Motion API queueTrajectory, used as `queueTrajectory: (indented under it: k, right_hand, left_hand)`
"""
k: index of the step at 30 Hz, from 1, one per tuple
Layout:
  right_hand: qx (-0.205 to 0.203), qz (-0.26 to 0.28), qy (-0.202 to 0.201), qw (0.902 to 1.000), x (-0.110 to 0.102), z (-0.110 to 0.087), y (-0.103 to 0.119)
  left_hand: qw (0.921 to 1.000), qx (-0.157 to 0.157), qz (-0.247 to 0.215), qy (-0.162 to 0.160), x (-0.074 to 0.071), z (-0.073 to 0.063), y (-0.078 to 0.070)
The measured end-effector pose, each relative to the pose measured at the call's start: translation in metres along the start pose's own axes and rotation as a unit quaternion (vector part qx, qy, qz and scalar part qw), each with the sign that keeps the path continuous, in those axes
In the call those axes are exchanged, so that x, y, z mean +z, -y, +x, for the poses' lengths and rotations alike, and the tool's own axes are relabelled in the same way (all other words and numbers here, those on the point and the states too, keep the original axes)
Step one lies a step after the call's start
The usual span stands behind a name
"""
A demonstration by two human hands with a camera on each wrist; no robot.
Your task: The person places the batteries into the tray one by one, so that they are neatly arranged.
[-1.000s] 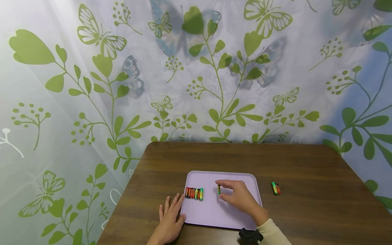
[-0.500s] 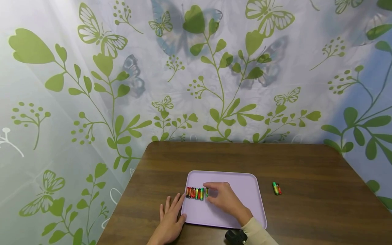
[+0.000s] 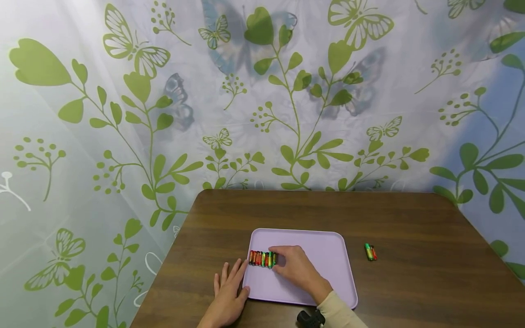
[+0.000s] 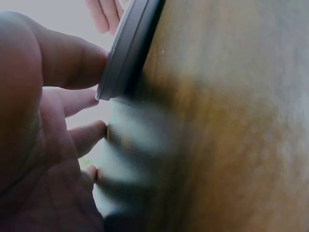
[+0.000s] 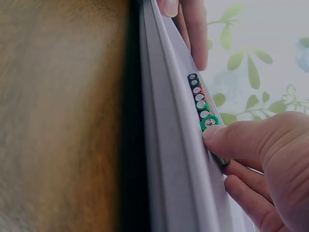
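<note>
A lilac tray lies on the table with a row of small batteries side by side at its left. My right hand pinches a green battery between thumb and fingers at the right end of that row. In the right wrist view, the thumb of this hand covers part of the held battery, close to a green-ringed one. My left hand lies with spread fingers at the tray's left edge. The left wrist view shows its thumb touching the tray rim.
Two more batteries, one green and one red, lie together on the brown wooden table right of the tray. A patterned curtain with leaves and butterflies hangs behind the table. A black wrist device sits by the right sleeve.
My right hand has moved left across the tray with the battery, bringing it up to the right end of the row. The left hand stays at the tray's edge.
</note>
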State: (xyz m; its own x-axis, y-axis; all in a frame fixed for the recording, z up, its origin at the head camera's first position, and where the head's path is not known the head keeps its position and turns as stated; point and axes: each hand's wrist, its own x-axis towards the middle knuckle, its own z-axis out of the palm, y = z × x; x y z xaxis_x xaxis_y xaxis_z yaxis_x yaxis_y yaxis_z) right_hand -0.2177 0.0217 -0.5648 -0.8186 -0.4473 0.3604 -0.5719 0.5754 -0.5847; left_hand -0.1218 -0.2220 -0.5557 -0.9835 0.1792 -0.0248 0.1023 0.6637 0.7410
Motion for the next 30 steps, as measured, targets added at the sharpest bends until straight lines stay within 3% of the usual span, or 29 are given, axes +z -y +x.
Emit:
queueTrajectory:
  k: [6, 12, 24, 30]
  right_hand:
    - [-0.004, -0.001, 0.000, 1.0000, -0.002, -0.001, -0.002]
    - [0.019, 0.018, 0.002, 0.9997, -0.012, -0.004, -0.009]
    - [0.064, 0.100, 0.039, 0.9921, -0.049, -0.015, -0.030]
    - [0.062, 0.140, 0.043, 0.9872, -0.070, -0.025, -0.046]
  left_hand:
    - [1.0000, -0.001, -0.001, 0.001, 0.001, 0.001, 0.000]
    - [1.0000, -0.001, -0.003, 0.002, 0.001, 0.001, 0.000]
    - [1.0000, -0.003, -0.006, 0.003, 0.000, 0.000, 0.000]
    - [1.0000, -0.001, -0.005, -0.001, 0.001, 0.000, 0.000]
